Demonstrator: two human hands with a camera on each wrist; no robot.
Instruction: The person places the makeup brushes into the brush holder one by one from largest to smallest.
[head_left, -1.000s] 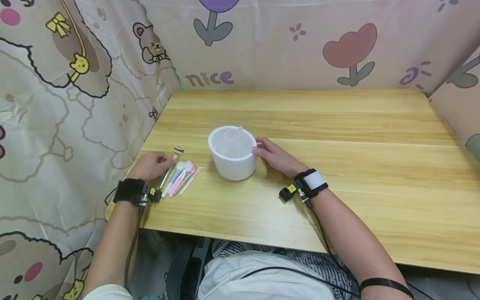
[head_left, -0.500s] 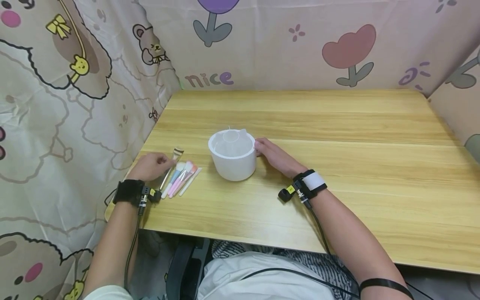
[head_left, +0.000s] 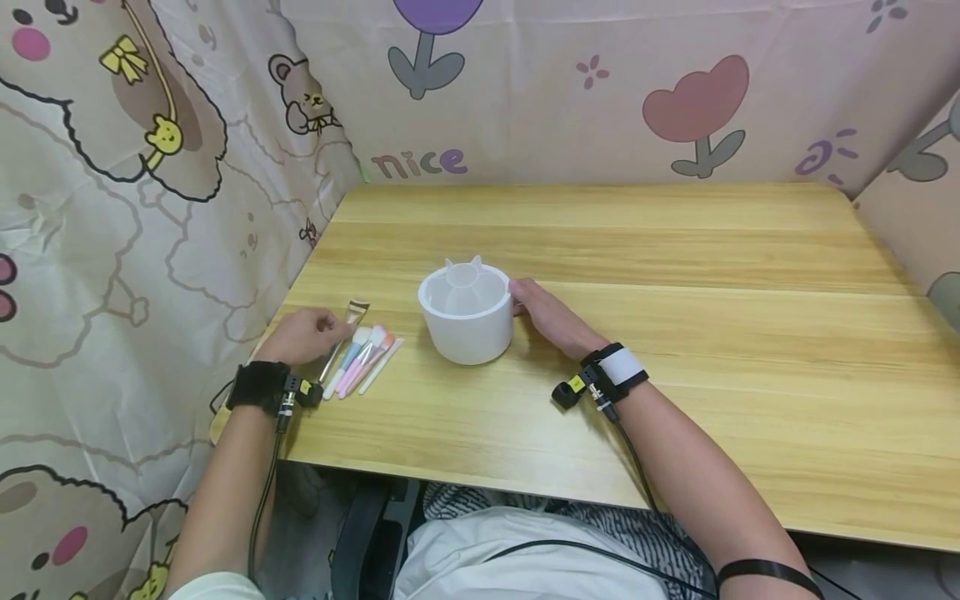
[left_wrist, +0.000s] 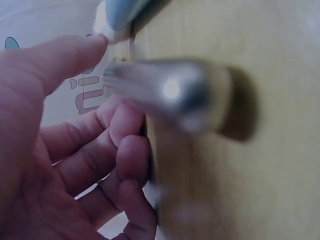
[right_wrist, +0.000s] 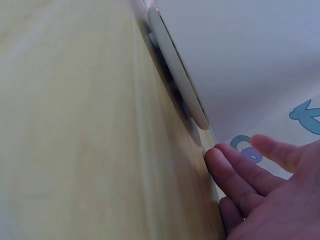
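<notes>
A translucent white round tub (head_left: 465, 333) stands on the wooden table, with two small pointed nubs showing at its far rim. My right hand (head_left: 555, 317) is at the tub's right side, thumb by the rim and fingers partly hidden behind it. In the right wrist view, its fingers (right_wrist: 235, 175) are fairly straight beside the tub's pale base edge (right_wrist: 177, 70). At left, my left hand (head_left: 306, 333) rests beside a metal-ferruled brush (head_left: 356, 312), fingers loosely curled. The left wrist view shows this brush's silvery end (left_wrist: 175, 92) in front of the fingertips, with thumb and fingers apart.
Several makeup brushes (head_left: 363, 360) with blue, pink and white handles lie in a bundle between my left hand and the tub. Patterned cloth (head_left: 555, 108) hangs behind and to the left of the table (head_left: 675, 250). Cables run from both wrist cameras.
The tub has turned in place under my right hand: two nubs now show at its far rim, further left than before. My right thumb has shifted off the rim's front. The left hand has stayed still.
</notes>
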